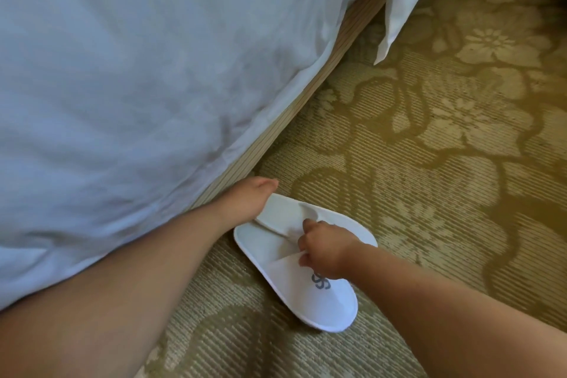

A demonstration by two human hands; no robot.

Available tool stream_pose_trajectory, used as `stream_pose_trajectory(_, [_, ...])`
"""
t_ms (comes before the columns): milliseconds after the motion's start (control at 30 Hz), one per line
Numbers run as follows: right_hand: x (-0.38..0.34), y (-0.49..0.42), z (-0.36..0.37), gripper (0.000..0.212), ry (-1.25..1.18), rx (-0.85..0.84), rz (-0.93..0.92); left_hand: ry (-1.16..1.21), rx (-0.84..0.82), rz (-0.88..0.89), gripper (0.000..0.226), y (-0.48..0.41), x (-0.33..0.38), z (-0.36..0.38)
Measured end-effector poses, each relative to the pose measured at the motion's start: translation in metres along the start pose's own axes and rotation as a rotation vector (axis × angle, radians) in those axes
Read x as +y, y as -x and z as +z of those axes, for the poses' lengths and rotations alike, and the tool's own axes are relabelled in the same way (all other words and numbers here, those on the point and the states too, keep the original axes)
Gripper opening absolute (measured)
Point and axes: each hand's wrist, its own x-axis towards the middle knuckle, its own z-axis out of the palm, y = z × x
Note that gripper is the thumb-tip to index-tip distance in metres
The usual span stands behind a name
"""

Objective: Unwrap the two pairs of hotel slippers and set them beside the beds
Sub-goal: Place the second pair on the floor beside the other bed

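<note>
A pair of white hotel slippers lies on the patterned carpet close to the bed's side. The near slipper shows a grey logo on its toe cover. The far slipper lies partly across it, toward the bed. My left hand grips the far slipper's edge next to the bed base. My right hand is closed on the fabric where the two slippers overlap. No wrapper is visible.
The bed, covered in a white sheet, fills the left and top. Its striped base runs diagonally. A white sheet corner hangs at the top right. Floral gold carpet spreads to the right.
</note>
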Motion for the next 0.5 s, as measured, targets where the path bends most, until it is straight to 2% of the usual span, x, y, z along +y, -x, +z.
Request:
stream_pose_trajectory(100, [-0.005, -0.008, 0.004, 0.033, -0.056, 0.003, 0.109, 0.157, -0.032, -0.132, 0.063, -0.013, -0.008, 0.002])
stream_pose_trajectory(167, [-0.005, -0.011, 0.009, 0.034, -0.052, -0.021, 0.146, 0.266, -0.097, -0.200, 0.066, -0.020, -0.012, 0.005])
stream_pose_trajectory(300, [0.000, -0.008, 0.015, 0.039, -0.019, -0.012, 0.082, 0.297, -0.170, -0.278, 0.071, -0.031, -0.009, 0.009])
stream_pose_trajectory(367, [0.007, -0.005, 0.013, 0.050, -0.133, 0.105, 0.070, 0.284, -0.176, -0.289, 0.075, -0.036, -0.004, 0.009])
stream_pose_trajectory(400, [0.012, -0.004, 0.009, 0.052, -0.223, 0.217, 0.093, 0.285, -0.179, -0.295, 0.076, -0.038, -0.001, 0.010])
stream_pose_trajectory(467, [0.025, 0.000, 0.000, 0.051, -0.430, 0.463, 0.247, 0.298, -0.194, -0.312, 0.076, -0.041, 0.006, 0.010])
stream_pose_trajectory(500, [0.035, 0.003, -0.004, 0.051, -0.597, 0.558, 0.391, 0.303, -0.204, -0.324, 0.077, -0.042, 0.011, 0.010])
